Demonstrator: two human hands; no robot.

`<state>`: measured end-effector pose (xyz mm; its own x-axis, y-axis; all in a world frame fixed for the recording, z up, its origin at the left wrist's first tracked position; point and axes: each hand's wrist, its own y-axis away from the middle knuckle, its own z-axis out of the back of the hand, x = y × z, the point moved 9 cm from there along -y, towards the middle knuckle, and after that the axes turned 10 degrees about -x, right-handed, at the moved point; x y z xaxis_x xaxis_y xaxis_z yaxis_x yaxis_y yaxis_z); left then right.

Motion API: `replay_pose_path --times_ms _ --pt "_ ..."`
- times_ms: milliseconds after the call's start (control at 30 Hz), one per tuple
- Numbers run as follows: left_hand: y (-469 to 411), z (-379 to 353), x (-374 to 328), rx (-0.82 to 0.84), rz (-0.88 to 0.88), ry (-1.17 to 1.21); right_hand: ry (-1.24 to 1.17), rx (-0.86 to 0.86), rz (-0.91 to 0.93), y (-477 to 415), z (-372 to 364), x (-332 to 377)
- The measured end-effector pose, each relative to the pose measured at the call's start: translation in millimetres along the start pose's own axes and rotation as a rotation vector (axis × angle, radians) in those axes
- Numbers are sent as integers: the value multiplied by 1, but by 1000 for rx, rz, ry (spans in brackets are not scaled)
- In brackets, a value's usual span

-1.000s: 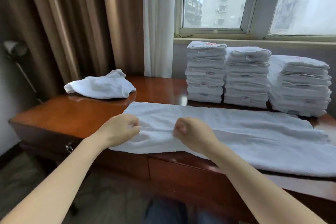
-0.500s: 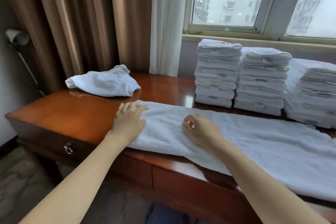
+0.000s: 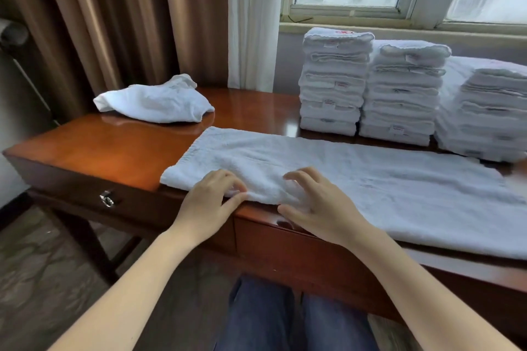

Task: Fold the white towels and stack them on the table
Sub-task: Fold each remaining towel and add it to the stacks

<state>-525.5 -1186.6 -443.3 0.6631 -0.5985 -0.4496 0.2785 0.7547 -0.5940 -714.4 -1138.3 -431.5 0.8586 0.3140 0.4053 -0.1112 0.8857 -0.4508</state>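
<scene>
**Sliding both hands back to the towel's near edge**

Half a second ago I had the left hand [image 3: 209, 201] lying flat, farther out on the end of the long towel [image 3: 356, 179], with the right hand [image 3: 322, 205] loosely curled on the cloth beside it. Now both have come back toward me and sit at the towel's near hem, where it meets the front edge of the bench [image 3: 114, 151]. The pinch I saw on that hem a second ago is gone from the right hand.

The left hand's fingers are bent onto the hem with the thumb stretched along it. I cannot tell whether it pinches the cloth or only rests there. The right hand is spread and arched, with its fingertips on the towel and its thumb pointing toward the left hand at the hem, clamped on nothing. The hands are apart, with a short rumpled stretch of towel between them.

The towel runs flat from just left of the left hand far out past the right. Beyond the left hand lies a crumpled towel [image 3: 155, 101]. Beyond the right hand stand three stacks of folded towels [image 3: 402, 94], side by side.
</scene>
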Motion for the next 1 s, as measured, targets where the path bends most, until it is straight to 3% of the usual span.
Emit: replay_pose_path --times_ms 167,267,467,567,700,1000 --pt "-15 31 17 -98 79 15 97 137 7 9 -2 -15" --pt "-16 45 23 -32 72 0 133 249 -38 15 -5 -26" --pt "-21 34 4 3 65 -90 101 136 -152 7 -1 -30" --pt "-28 -2 -16 166 68 -98 196 129 -177 0 -6 -36" --pt "-24 -61 -21 486 51 -321 236 175 -201 0 -13 -58" --pt "-49 -111 -44 511 -18 -340 219 91 -233 1 21 -107"
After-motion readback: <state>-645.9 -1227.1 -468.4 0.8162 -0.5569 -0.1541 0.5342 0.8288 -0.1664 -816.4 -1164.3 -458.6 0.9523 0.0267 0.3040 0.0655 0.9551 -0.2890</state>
